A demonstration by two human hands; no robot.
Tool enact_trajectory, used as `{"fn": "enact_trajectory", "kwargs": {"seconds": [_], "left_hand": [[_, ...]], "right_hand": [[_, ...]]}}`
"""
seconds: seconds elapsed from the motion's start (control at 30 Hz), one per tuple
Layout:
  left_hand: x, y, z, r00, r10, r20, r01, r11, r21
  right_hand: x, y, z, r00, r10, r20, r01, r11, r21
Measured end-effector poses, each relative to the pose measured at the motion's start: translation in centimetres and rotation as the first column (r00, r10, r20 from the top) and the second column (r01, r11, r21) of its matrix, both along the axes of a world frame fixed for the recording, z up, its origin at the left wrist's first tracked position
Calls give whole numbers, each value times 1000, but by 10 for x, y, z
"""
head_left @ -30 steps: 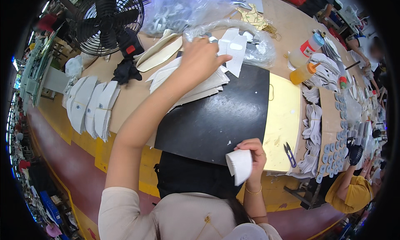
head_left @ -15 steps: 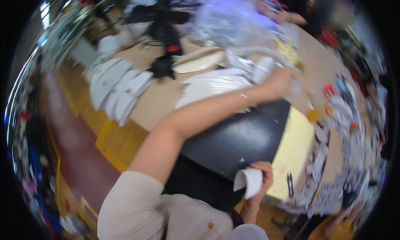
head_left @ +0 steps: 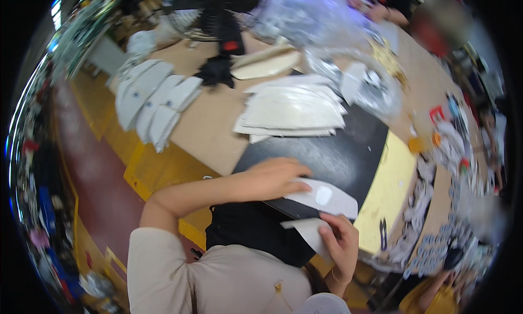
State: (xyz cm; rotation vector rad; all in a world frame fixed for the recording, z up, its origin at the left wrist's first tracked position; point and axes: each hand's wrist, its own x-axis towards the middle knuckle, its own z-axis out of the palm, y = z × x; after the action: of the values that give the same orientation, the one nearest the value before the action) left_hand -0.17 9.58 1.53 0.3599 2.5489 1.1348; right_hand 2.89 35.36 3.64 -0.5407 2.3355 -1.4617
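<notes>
A curved white panel [head_left: 340,200] with a small rounded white patch [head_left: 323,195] on its face lies over the near edge of the black board. My left hand [head_left: 275,179] grips the left end of this panel, fingers close together. Below it, my right hand [head_left: 342,239] pinches a bent white sheet [head_left: 311,232] between thumb and fingers, its fingertips meeting the panel's lower edge. Beyond my hands, a stack of curved white panels [head_left: 294,108] rests on the black board [head_left: 321,156].
A clear plastic bag [head_left: 378,93] with white pieces sits behind the stack. Grey-white curved pieces [head_left: 155,104] overlap at left, near a black fan [head_left: 212,20]. Thread snips [head_left: 383,234] lie on yellow board [head_left: 389,191]. Another person's hand [head_left: 377,11] shows at the far side.
My left hand has come back from the plastic bag to the near edge of the board. The white piece curled in my right hand has given way to a flatter panel and a bent sheet.
</notes>
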Motion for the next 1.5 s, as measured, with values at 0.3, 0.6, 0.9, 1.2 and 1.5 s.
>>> {"fn": "enact_trajectory", "kwargs": {"seconds": [0.3, 0.6, 0.9, 1.2, 1.5], "left_hand": [[39, -5, 38, 891, 136, 433, -242, 950, 199], [26, 3, 0, 793, 294, 533, -512, 796, 323], [14, 8, 1, 784, 394, 479, -500, 859, 111], [12, 9, 4, 777, 400, 486, -496, 864, 81], [14, 12, 2, 783, 423, 457, -502, 863, 61]], "right_hand": [[-7, -13, 8, 999, -43, 32, 39, 994, 100], [-17, 32, -11, 786, -507, 355, 502, 857, 112], [-24, 28, -29, 847, -519, 119, 473, 836, 279], [-25, 20, -20, 865, -500, 39, 461, 823, 331], [-26, 17, -21, 867, -498, -5, 464, 804, 372]]}}
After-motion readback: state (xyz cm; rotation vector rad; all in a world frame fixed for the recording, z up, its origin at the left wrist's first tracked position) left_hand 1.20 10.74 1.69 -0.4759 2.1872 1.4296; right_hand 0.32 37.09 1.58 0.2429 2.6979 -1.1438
